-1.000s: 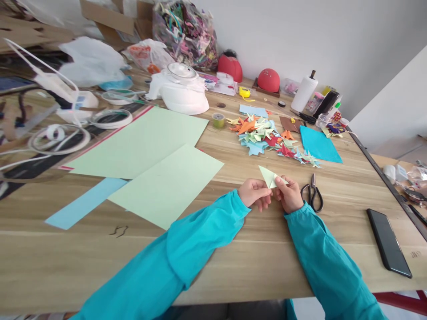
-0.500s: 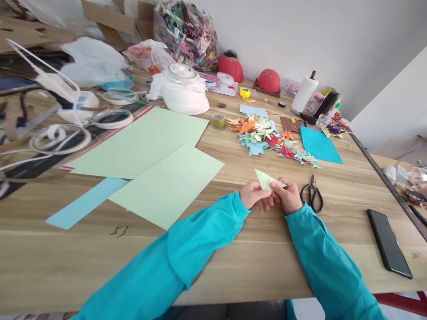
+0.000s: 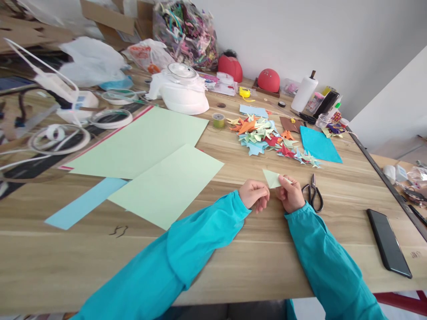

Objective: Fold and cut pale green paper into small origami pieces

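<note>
A: What's held, quick?
B: R hand (image 3: 289, 194) has its thumb + fingers squeezed on 1 small pale green folded paper triangle (image 3: 272, 178), up over the brown wood table (image 3: 256, 266). The grip hides part of it.
A: L hand (image 3: 254, 194)?
B: Curled, just beside the paper. Can't tell if its tips meet. Half a sec ago its thumb was on the paper; now it's off.
A: What's in the way?
B: 1 pair of black-handled metal scissors (image 3: 312, 187), right by the R hand.
A: Farther out?
B: 1 pile of bright folded paper shapes (image 3: 263, 133), too jumbled to count. Also 2 big flat pale green paper sheets (image 3: 167, 186), 1 covering part of 1 long light blue paper strip (image 3: 85, 203), + 1 flat black phone (image 3: 389, 243).
</note>
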Motion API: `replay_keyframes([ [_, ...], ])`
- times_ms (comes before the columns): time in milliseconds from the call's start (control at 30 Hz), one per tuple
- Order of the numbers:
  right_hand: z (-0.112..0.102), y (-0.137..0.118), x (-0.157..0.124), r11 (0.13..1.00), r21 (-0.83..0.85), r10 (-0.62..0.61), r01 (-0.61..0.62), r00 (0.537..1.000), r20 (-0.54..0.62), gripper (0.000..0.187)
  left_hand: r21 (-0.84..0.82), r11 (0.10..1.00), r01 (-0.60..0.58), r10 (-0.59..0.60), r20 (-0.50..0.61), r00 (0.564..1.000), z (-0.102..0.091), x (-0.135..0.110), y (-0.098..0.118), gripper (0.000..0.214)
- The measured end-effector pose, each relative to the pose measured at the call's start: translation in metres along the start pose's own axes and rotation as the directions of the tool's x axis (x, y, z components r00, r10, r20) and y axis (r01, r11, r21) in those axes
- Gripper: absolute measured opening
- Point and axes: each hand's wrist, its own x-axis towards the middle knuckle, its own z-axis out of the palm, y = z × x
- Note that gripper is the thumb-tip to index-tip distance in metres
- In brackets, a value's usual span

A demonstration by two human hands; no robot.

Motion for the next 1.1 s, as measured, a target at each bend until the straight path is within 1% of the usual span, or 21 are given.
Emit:
replay_keyframes([
  [67,0.0,-0.003,0.001,0.997,0.071,0.009,-0.008,1.0,-0.012,0.047,-0.016,1.0,-0.004,0.004,0.007,1.0,-0.001,0.0,0.0,0.012],
  [133,0.0,-0.004,0.001,0.996,0.084,0.012,-0.012,1.0,-0.002,0.046,-0.027,1.0,-0.01,0.01,0.004,1.0,-0.001,0.0,0.0,0.012],
  [233,0.002,-0.002,0.0,1.0,0.031,0.002,-0.003,1.0,0.024,0.044,-0.06,0.998,-0.005,0.006,0.014,1.0,-0.002,0.001,-0.001,0.014],
  [400,0.001,0.003,-0.002,1.0,-0.028,0.006,-0.006,1.0,0.009,0.044,-0.118,0.993,-0.013,0.021,0.063,0.998,-0.004,0.003,-0.003,0.025],
  [500,0.0,0.005,-0.001,0.999,-0.049,-0.002,0.003,1.0,0.024,0.043,-0.145,0.989,-0.004,0.017,0.087,0.996,-0.005,0.003,-0.003,0.028],
  [567,-0.001,0.006,-0.001,0.998,-0.062,-0.016,0.017,0.999,0.03,0.043,-0.133,0.991,0.001,0.009,0.075,0.997,-0.005,0.003,-0.003,0.028],
  [633,-0.002,0.007,-0.001,0.996,-0.082,-0.024,0.027,0.999,0.029,0.042,-0.094,0.996,-0.002,0.006,0.037,0.999,-0.003,0.002,-0.003,0.026],
  [700,-0.001,0.006,-0.002,0.992,-0.12,-0.027,0.033,0.998,0.052,0.039,-0.067,0.998,0.002,-0.001,0.012,1.0,-0.001,0.002,-0.003,0.023],
  [733,-0.001,0.006,-0.003,0.988,-0.15,-0.027,0.04,0.996,0.083,0.037,-0.065,0.998,0.008,-0.008,0.011,1.0,0.0,0.002,-0.003,0.022],
  [833,0.002,0.001,-0.006,0.96,-0.269,-0.014,0.074,0.976,0.217,0.033,-0.065,0.997,0.028,-0.026,0.033,0.999,0.001,0.003,-0.003,0.017],
  [867,0.003,0.0,-0.007,0.95,-0.3,-0.01,0.085,0.97,0.245,0.033,-0.062,0.998,0.033,-0.031,0.037,0.999,0.001,0.004,-0.002,0.016],
  [933,0.005,-0.002,-0.008,0.939,-0.329,-0.014,0.101,0.966,0.258,0.034,-0.059,0.997,0.049,-0.046,0.041,0.998,0.001,0.004,-0.002,0.014],
  [1100,0.002,0.001,-0.007,0.942,-0.32,-0.03,0.098,0.977,0.21,0.035,-0.083,0.994,0.078,-0.072,0.071,0.995,0.001,0.005,-0.001,0.011],
])
